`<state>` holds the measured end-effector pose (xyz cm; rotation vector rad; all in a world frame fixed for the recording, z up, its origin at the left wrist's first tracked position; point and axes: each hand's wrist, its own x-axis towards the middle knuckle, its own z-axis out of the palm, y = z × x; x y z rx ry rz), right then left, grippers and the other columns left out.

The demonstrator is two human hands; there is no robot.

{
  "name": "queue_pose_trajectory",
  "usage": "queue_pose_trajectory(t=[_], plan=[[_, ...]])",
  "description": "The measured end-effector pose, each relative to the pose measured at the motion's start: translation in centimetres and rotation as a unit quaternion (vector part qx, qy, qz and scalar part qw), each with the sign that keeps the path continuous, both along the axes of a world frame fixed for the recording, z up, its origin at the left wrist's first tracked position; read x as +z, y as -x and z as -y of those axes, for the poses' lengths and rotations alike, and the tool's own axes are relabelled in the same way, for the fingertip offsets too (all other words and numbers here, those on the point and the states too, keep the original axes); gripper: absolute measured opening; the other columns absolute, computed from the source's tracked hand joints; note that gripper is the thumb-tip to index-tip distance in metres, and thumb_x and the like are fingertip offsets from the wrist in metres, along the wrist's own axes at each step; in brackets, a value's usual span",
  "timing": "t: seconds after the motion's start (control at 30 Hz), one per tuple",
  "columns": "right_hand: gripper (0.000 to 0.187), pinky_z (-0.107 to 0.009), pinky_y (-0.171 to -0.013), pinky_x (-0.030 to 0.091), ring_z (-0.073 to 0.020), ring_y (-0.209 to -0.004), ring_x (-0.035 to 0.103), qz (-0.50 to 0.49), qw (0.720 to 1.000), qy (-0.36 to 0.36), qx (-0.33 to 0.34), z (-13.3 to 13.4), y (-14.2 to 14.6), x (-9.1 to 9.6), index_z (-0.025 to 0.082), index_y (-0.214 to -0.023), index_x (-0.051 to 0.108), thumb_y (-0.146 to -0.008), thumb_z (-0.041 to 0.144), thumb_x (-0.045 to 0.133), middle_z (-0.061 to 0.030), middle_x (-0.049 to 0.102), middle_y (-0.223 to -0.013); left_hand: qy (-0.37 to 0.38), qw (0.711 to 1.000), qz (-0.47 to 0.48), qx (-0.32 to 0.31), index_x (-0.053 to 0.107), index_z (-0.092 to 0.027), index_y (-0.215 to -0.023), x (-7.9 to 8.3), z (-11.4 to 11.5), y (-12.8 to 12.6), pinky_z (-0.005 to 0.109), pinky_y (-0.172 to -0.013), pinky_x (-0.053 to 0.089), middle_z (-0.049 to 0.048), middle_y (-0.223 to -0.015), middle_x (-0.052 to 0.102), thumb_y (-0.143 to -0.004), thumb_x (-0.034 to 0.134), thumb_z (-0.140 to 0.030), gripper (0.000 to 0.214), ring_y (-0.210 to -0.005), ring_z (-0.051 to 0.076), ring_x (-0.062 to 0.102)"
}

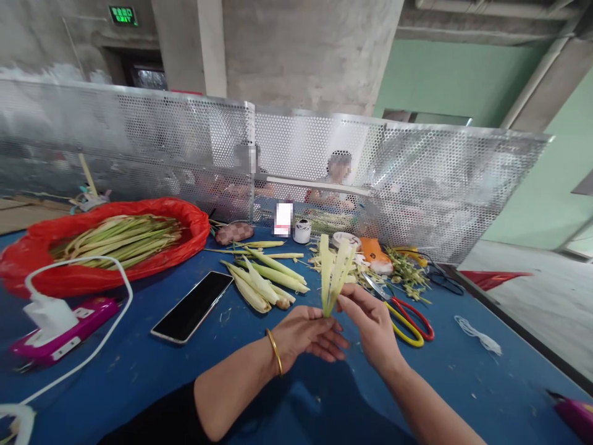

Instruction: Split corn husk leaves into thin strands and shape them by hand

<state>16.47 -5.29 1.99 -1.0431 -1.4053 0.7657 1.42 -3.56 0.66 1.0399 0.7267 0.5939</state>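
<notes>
My left hand (308,334) and my right hand (370,321) meet above the blue table (259,364). Together they pinch the base of a few pale yellow-green leaf strips (334,269) that stand upright and fan out at the top. The left hand, with a gold bangle on its wrist, grips the strips from the left with its fingers curled. From the right, my other hand closes thumb and fingers on the same base. Just beyond the hands lies a small pile of folded pale green leaf cones (264,281).
A red bag (194,228) of long green leaf strips sits at the left. A black phone (192,306), a white charger on a pink power strip (60,327), red and yellow scissors (407,318), tape rolls and leaf scraps lie around. Behind a perforated metal screen (417,185), other people sit.
</notes>
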Motion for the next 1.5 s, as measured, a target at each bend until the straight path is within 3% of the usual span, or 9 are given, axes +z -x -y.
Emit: queue_pose_trajectory(t=[0.37, 0.53, 0.73, 0.8, 0.87, 0.97, 1.13, 1.27, 1.5], plan=[[0.016, -0.028, -0.061, 0.046, -0.0166, -0.063, 0.056, 0.014, 0.996, -0.013, -0.089, -0.6, 0.0, -1.1, 0.018, -0.079, 0.062, -0.082, 0.034, 0.061, 0.0, 0.059, -0.065, 0.033, 0.997, 0.034, 0.061, 0.066, -0.01, -0.084, -0.2, -0.3, -0.2, 0.023, -0.059, 0.053, 0.0109, -0.08, 0.074, -0.081, 0.066, -0.035, 0.025, -0.065, 0.017, 0.07], [0.009, -0.028, -0.063, 0.049, -0.0172, -0.067, 0.06, 0.117, 0.983, -0.136, -0.026, -0.5, -0.7, -0.3, 0.02, -0.079, 0.064, -0.084, 0.027, 0.062, -0.0027, 0.063, -0.074, 0.069, 0.982, 0.076, 0.157, 0.066, -0.008, -0.091, 0.9, -1.1, 0.5, 0.018, -0.052, 0.051, 0.0138, -0.095, 0.073, -0.091, 0.054, -0.024, 0.021, -0.069, 0.014, 0.07], [0.024, -0.03, -0.066, 0.045, -0.0175, -0.072, 0.06, 0.472, 0.816, -0.332, 0.029, -0.2, -0.7, -0.3, 0.018, -0.091, 0.066, -0.093, 0.012, 0.044, -0.0082, 0.068, -0.083, 0.11, 0.953, 0.139, 0.244, 0.063, -0.01, -0.09, 1.3, -1.8, 0.9, 0.014, -0.046, 0.047, 0.012, -0.096, 0.073, -0.091, 0.053, -0.021, 0.015, -0.077, 0.014, 0.071], [0.026, -0.03, -0.066, 0.044, -0.0172, -0.071, 0.06, 0.497, 0.797, -0.339, 0.045, -0.2, -0.6, -0.5, 0.018, -0.094, 0.067, -0.094, 0.011, 0.042, -0.0084, 0.069, -0.083, 0.123, 0.945, 0.163, 0.257, 0.063, -0.01, -0.089, 1.2, -1.9, 0.9, 0.017, -0.056, 0.053, 0.01, -0.088, 0.073, -0.091, 0.052, -0.02, 0.015, -0.077, 0.014, 0.07], [0.026, -0.029, -0.067, 0.045, -0.0173, -0.073, 0.062, 0.476, 0.814, -0.327, 0.063, -0.1, -0.5, -0.7, 0.02, -0.097, 0.067, -0.092, 0.01, 0.043, -0.0078, 0.07, -0.086, 0.123, 0.943, 0.166, 0.262, 0.064, -0.01, -0.086, 1.2, -2.0, 0.9, 0.018, -0.06, 0.054, 0.0062, -0.074, 0.071, -0.091, 0.053, -0.019, 0.015, -0.068, 0.012, 0.069], [0.023, -0.03, -0.073, 0.047, -0.0193, -0.081, 0.064, 0.367, 0.891, -0.264, 0.028, -0.1, -0.6, -0.6, 0.024, -0.1, 0.066, -0.089, 0.012, 0.048, -0.0064, 0.069, -0.091, 0.082, 0.955, 0.138, 0.248, 0.065, -0.01, -0.084, 1.3, -1.6, 0.9, 0.019, -0.06, 0.053, 0.0023, -0.064, 0.066, -0.09, 0.055, -0.02, 0.015, -0.059, 0.01, 0.065], [0.016, -0.032, -0.069, 0.048, -0.0195, -0.072, 0.059, 0.111, 0.986, -0.085, -0.087, -0.4, -0.6, -0.3, 0.02, -0.093, 0.067, -0.082, 0.031, 0.062, -0.0048, 0.066, -0.08, 0.006, 0.993, 0.041, 0.11, 0.067, -0.01, -0.081, 1.3, 0.0, 0.1, 0.022, -0.058, 0.052, 0.0052, -0.065, 0.068, -0.08, 0.068, -0.034, 0.024, -0.059, 0.014, 0.066], [0.02, -0.029, -0.063, 0.046, -0.0168, -0.065, 0.056, -0.004, 1.0, 0.017, 0.002, -0.4, -0.4, 0.2, 0.017, -0.079, 0.067, -0.074, 0.036, 0.07, -0.0024, 0.065, -0.071, -0.006, 1.0, -0.005, 0.03, 0.066, -0.011, -0.077, 1.1, 1.2, -0.6, 0.024, -0.057, 0.051, 0.0053, -0.062, 0.068, -0.074, 0.07, -0.044, 0.033, -0.055, 0.014, 0.066], [0.016, -0.026, -0.057, 0.042, -0.0133, -0.059, 0.049, 0.021, 0.999, -0.036, -0.032, 0.2, -0.1, 0.6, 0.018, -0.068, 0.065, -0.076, 0.031, 0.068, 0.0007, 0.057, -0.064, -0.011, 0.999, -0.002, 0.046, 0.067, -0.01, -0.077, 0.7, 0.8, -0.5, 0.022, -0.055, 0.05, 0.0063, -0.064, 0.069, -0.075, 0.07, -0.043, 0.034, -0.056, 0.014, 0.066]])
